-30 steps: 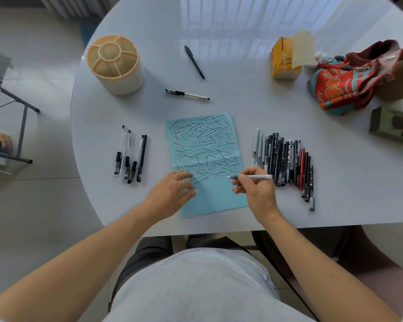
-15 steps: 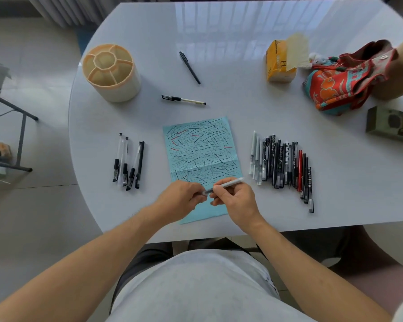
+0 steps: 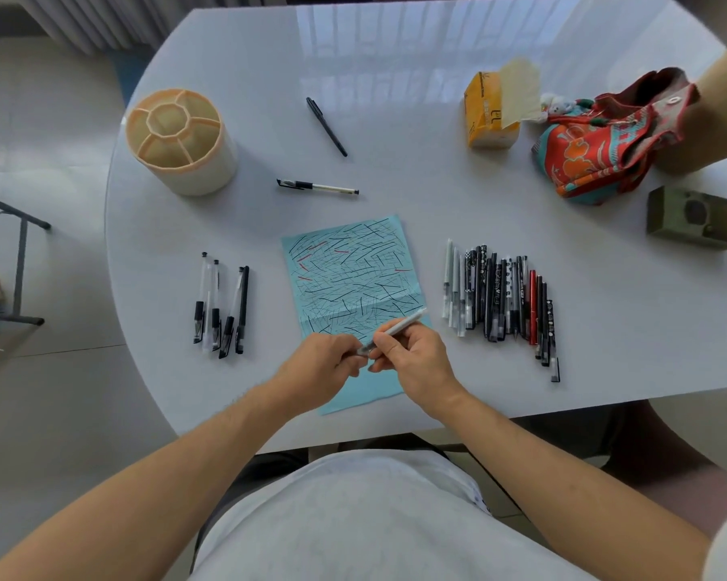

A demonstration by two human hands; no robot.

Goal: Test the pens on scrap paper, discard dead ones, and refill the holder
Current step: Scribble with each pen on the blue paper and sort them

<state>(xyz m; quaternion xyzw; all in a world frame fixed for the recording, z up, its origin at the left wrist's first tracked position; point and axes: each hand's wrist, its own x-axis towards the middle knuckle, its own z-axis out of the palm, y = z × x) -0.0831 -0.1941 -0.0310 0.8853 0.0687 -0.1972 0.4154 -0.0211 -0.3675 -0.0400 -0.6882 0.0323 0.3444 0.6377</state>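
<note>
- Hands meet over the near end of the blue scrap paper [image 3: 355, 287]: the right hand [image 3: 416, 362] grips a white pen [image 3: 397, 329] by its barrel, and the left hand [image 3: 324, 364] pinches the pen's near end, where a cap would sit.
- Step in hand, as I judge it: uncapping the pen for a test stroke; whether the cap is off yet cannot be told.
- Next move calls for pulling the cap straight off, then bringing the tip down on a bare patch near the paper's lower edge.
- Compared with a second ago, the pen has swung from lying level beside the row of pens [image 3: 500, 299] to slanting between both hands, and the left hand has left the paper to take its end.
- Farther out, four pens [image 3: 223, 308] lie left of the paper, two more pens [image 3: 317, 186] beyond it, and the holder [image 3: 181, 140] stands empty at far left.
</note>
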